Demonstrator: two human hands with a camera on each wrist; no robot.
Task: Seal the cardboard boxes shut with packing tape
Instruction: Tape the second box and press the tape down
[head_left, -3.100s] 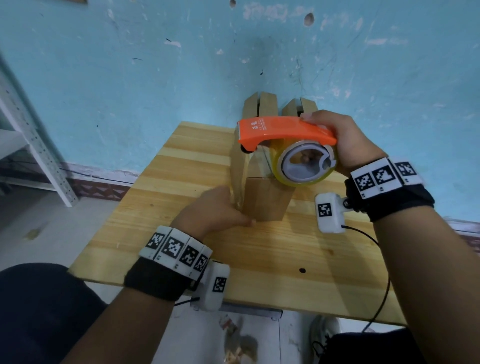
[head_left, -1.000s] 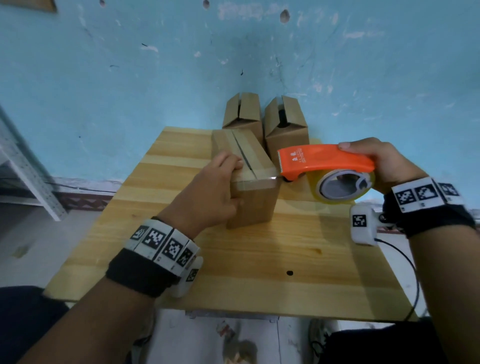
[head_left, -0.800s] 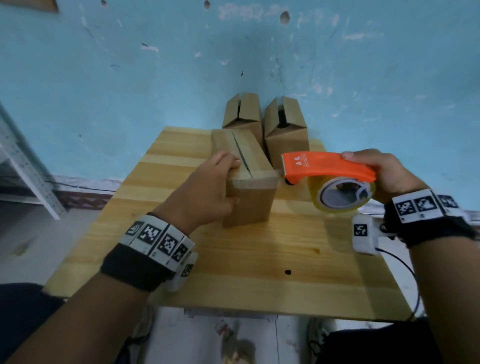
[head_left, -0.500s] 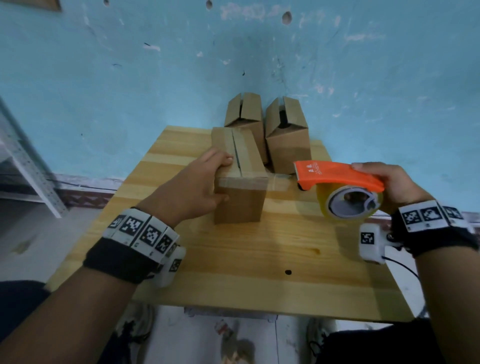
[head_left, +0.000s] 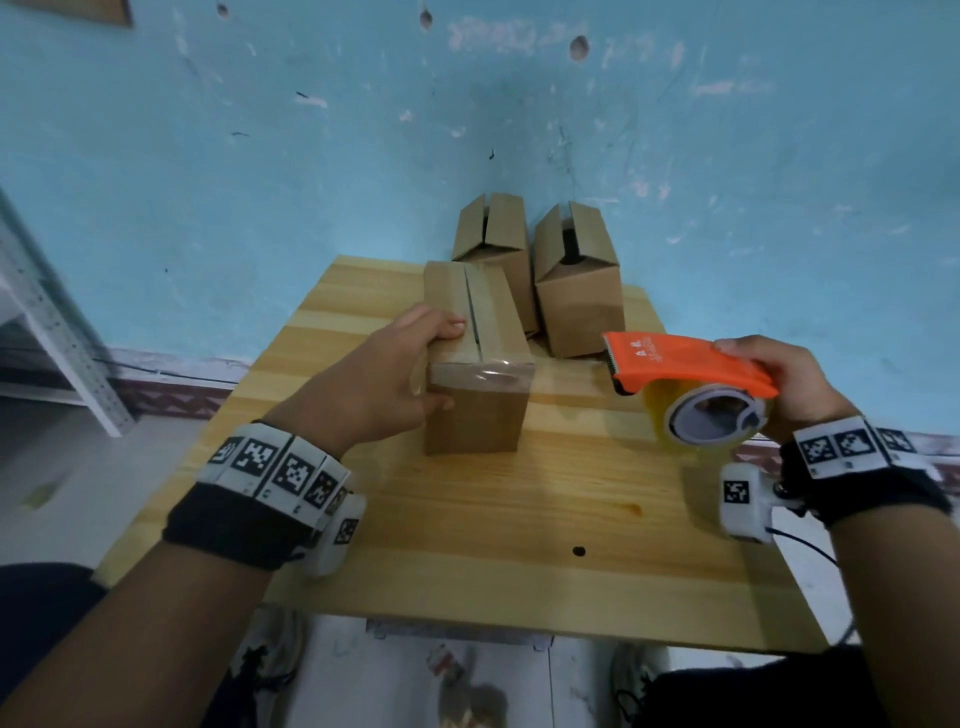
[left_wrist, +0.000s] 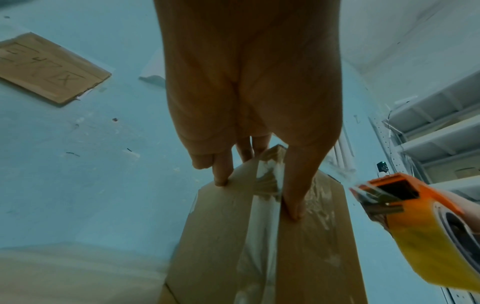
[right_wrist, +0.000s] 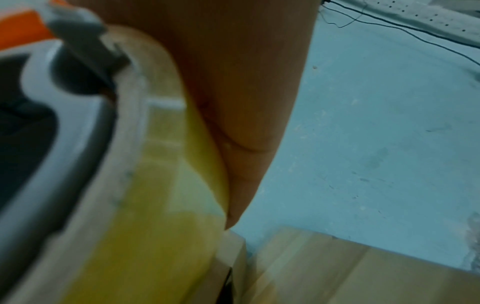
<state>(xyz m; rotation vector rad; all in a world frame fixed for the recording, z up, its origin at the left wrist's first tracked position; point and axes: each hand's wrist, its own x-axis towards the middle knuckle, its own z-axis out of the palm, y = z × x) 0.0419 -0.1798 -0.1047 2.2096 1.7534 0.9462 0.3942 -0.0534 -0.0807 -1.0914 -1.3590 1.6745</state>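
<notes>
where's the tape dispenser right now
In the head view the orange tape dispenser is held in the right hand, above the right side of the wooden table, just right of the box that the left hand holds.

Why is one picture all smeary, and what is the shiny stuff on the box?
Right wrist view: the tape roll sits very close to the camera, so it looks blurred. Head view: sharp, and the shine is light glinting off clear tape on the front box; the table edges look splayed by the wide lens. Left wrist view: dim and bluish, with the same glare beside the left hand.
</notes>
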